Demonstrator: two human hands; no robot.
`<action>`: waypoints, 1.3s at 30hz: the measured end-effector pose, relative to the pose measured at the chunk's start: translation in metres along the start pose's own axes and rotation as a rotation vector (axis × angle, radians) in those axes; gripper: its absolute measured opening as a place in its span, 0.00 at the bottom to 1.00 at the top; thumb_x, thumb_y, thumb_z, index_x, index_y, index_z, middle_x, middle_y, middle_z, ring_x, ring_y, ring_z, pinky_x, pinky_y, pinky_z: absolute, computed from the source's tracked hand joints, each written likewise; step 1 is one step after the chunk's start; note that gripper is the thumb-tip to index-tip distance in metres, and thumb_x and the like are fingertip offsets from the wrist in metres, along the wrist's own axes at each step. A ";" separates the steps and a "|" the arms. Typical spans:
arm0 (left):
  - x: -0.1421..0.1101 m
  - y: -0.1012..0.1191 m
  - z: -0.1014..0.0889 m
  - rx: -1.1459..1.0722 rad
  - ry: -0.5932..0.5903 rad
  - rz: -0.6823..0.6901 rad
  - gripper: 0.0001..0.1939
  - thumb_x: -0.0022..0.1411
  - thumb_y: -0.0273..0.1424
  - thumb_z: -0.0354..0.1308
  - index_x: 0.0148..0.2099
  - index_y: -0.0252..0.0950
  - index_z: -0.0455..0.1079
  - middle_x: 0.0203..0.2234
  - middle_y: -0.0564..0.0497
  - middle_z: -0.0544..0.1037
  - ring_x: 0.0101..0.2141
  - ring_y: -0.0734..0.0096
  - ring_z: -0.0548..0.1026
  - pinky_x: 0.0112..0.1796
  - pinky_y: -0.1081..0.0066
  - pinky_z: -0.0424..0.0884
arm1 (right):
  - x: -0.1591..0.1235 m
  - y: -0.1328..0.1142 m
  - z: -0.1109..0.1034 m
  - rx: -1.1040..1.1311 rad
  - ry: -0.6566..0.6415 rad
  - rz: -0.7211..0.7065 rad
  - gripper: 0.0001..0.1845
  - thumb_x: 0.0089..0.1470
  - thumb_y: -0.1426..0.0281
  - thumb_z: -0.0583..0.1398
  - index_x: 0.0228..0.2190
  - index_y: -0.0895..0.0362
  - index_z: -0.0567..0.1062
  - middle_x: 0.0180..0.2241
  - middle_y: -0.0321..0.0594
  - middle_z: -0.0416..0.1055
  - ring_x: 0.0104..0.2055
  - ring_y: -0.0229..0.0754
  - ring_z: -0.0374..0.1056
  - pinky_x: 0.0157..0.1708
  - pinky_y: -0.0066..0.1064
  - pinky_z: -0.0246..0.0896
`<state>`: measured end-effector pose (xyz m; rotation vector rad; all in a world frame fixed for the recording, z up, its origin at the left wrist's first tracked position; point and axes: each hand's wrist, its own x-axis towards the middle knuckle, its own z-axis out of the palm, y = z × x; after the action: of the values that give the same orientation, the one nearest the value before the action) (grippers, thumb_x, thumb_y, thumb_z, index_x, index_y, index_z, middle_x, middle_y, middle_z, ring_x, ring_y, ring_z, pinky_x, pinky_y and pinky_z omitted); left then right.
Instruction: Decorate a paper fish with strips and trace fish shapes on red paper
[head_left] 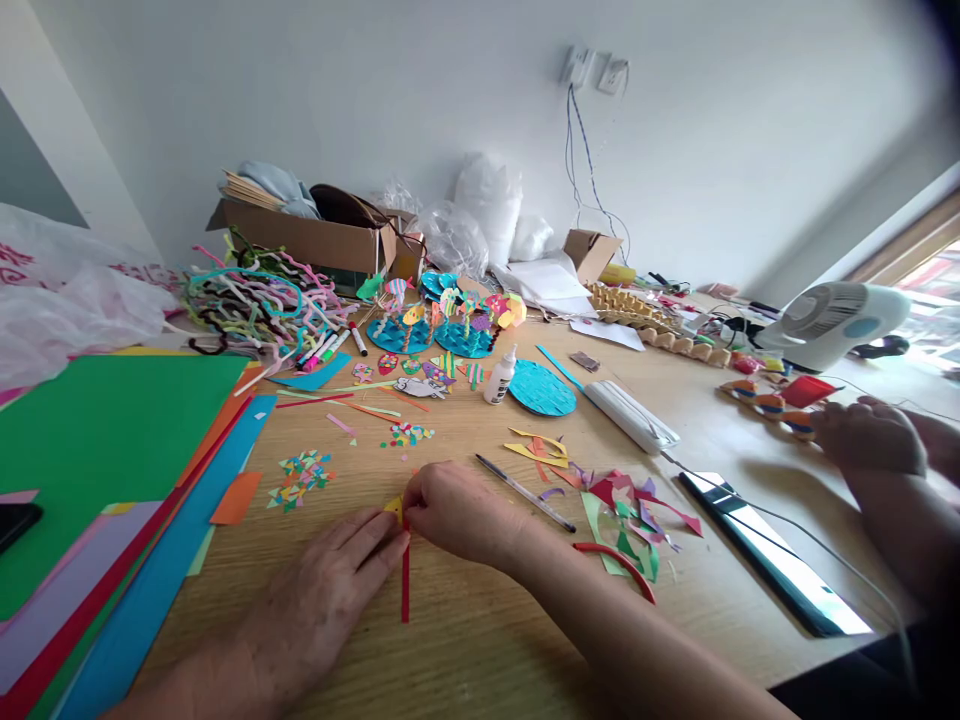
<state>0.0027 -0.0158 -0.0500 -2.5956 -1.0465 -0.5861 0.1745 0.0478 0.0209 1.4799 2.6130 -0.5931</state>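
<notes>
My left hand rests on the tabletop, its fingertips and thumb holding a small yellow paper piece. Against it, the fingers of my right hand are closed in a pinch on a narrow red paper strip, whose loose end points towards me. My fingers hide most of the yellow piece and the strip's upper end. Left of my hands lies a pile of tiny coloured paper bits, with a second, smaller pile farther back. A pen lies just beyond my right wrist.
Coloured paper sheets are stacked at left. Paper fish stand on blue discs behind a glue bottle. Paper scraps, red-handled scissors and a phone lie right. Another person's hand is near painted egg-carton pieces.
</notes>
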 end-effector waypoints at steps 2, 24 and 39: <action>0.001 0.000 -0.001 0.001 0.006 0.002 0.25 0.57 0.16 0.40 0.52 0.39 0.65 0.45 0.50 0.75 0.45 0.68 0.72 0.43 0.69 0.72 | 0.004 0.001 0.000 -0.005 0.007 0.005 0.13 0.46 0.72 0.55 0.30 0.54 0.80 0.30 0.39 0.77 0.32 0.39 0.70 0.26 0.25 0.53; 0.007 0.001 -0.008 0.030 0.043 0.030 0.23 0.60 0.16 0.38 0.49 0.37 0.68 0.43 0.50 0.77 0.42 0.68 0.74 0.40 0.69 0.74 | 0.019 0.005 -0.003 -0.058 0.054 0.027 0.14 0.46 0.73 0.54 0.29 0.54 0.79 0.32 0.41 0.77 0.35 0.42 0.70 0.28 0.27 0.54; -0.001 -0.002 0.000 -0.086 -0.015 -0.045 0.22 0.61 0.19 0.39 0.51 0.40 0.66 0.46 0.50 0.75 0.46 0.69 0.72 0.45 0.67 0.72 | -0.062 0.001 0.029 -0.081 0.182 -0.183 0.06 0.54 0.76 0.54 0.30 0.57 0.71 0.31 0.38 0.71 0.30 0.38 0.66 0.26 0.26 0.51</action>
<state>0.0008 -0.0147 -0.0498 -2.6600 -1.1107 -0.6359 0.2050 -0.0122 0.0101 1.3404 2.8957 -0.3774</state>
